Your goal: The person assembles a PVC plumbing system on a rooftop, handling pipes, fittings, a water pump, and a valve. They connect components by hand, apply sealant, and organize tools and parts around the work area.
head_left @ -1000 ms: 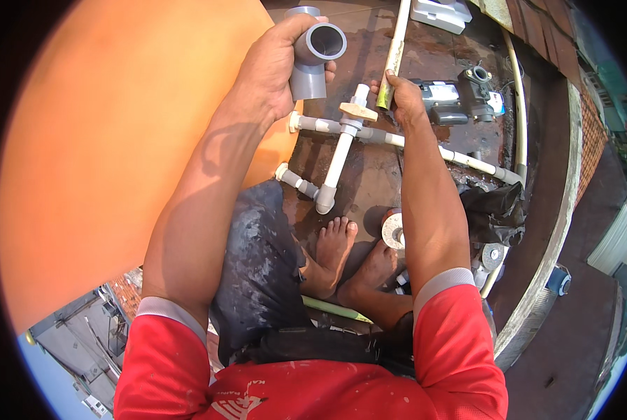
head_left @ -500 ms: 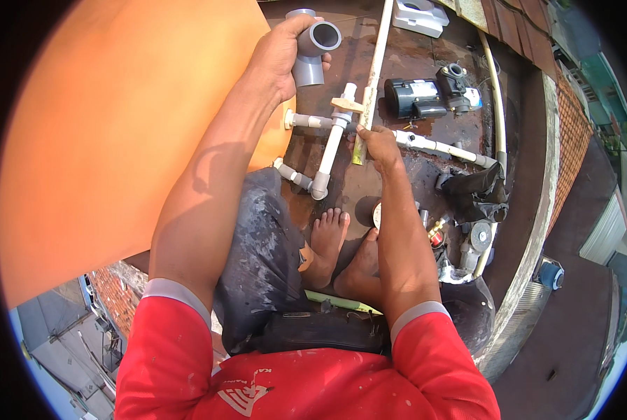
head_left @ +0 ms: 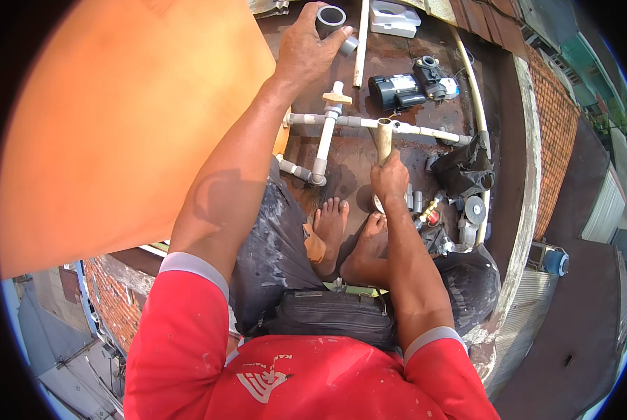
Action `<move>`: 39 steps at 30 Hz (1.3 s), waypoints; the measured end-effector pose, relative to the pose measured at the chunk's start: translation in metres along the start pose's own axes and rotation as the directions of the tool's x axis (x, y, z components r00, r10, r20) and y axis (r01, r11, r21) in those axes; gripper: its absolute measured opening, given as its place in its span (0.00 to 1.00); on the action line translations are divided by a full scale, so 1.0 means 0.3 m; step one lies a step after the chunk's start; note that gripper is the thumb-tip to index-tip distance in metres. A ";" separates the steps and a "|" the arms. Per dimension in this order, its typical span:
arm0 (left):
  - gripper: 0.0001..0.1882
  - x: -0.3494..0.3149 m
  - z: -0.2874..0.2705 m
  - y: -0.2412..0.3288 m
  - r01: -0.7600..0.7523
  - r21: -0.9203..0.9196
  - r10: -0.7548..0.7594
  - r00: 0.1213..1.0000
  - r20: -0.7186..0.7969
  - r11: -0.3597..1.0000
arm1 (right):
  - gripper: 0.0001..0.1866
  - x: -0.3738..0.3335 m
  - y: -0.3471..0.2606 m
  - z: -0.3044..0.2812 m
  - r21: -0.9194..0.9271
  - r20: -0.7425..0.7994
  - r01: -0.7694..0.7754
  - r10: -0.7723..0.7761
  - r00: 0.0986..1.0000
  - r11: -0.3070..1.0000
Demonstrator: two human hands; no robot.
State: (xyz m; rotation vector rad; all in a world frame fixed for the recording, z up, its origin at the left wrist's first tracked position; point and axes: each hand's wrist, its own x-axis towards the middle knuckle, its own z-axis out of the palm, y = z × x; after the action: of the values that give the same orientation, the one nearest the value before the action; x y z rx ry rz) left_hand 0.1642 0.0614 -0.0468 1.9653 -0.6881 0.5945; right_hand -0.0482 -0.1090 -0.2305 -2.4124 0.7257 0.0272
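Note:
At the far middle, my left hand [head_left: 306, 45] is closed around a grey plastic tee fitting [head_left: 330, 19], one round mouth facing up. My right hand [head_left: 390, 178] grips a short cream pipe piece [head_left: 384, 140], its open end tilted up and away from me. Just beyond that piece runs a white pipe line [head_left: 359, 122] joined to a valve with a tan handle [head_left: 337, 99]. A long cream pipe [head_left: 362, 45] lies farther off, its near end apart from the short piece.
A large orange tank [head_left: 131, 126] fills the left side. A black water pump [head_left: 415, 84] sits far right, below white foam packing [head_left: 395, 18]. An angle grinder [head_left: 473, 213], a black bag [head_left: 464, 168] and a brass fitting [head_left: 429, 208] lie at right, beside the roof's raised edge [head_left: 527, 140].
The short pipe piece has come off the long pipe and moved toward me in my right hand. My left hand has shifted farther away, turning the tee fitting.

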 end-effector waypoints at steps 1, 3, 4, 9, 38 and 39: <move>0.29 -0.013 -0.009 -0.003 0.075 -0.039 -0.072 0.996 0.060 0.996 | 0.16 -0.005 0.001 -0.026 0.055 -0.094 0.025 -0.020 0.995 0.998; 0.30 -0.040 -0.023 0.021 0.241 -0.101 -0.220 0.958 0.186 0.965 | 0.16 -0.029 0.011 -0.080 0.142 -0.274 0.087 -0.046 0.961 0.986; 0.28 -0.047 -0.020 0.035 0.372 -0.298 -0.310 0.921 0.234 0.879 | 0.16 -0.033 0.021 -0.118 0.142 -0.294 0.076 -0.031 0.955 0.987; 0.21 -0.016 -0.057 0.114 0.557 -0.620 -0.427 0.828 0.362 0.553 | 0.17 -0.082 -0.087 -0.329 0.084 -0.239 0.282 -0.255 0.937 0.956; 0.17 -0.091 0.027 0.235 0.057 -0.113 -0.005 0.910 0.415 0.992 | 0.22 -0.326 -0.258 -0.697 0.179 0.221 0.248 -0.285 0.933 0.952; 0.18 -0.088 0.022 0.232 0.141 -0.119 -0.067 0.875 0.480 0.983 | 0.21 -0.322 -0.247 -0.708 0.326 0.336 0.159 -0.271 0.902 0.932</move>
State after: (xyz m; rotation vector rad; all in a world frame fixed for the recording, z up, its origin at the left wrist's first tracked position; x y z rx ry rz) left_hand 0.0986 0.0333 -0.0241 2.0030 -0.8887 -0.0202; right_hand -0.1245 -0.1321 0.0010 -2.1014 0.2575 0.2677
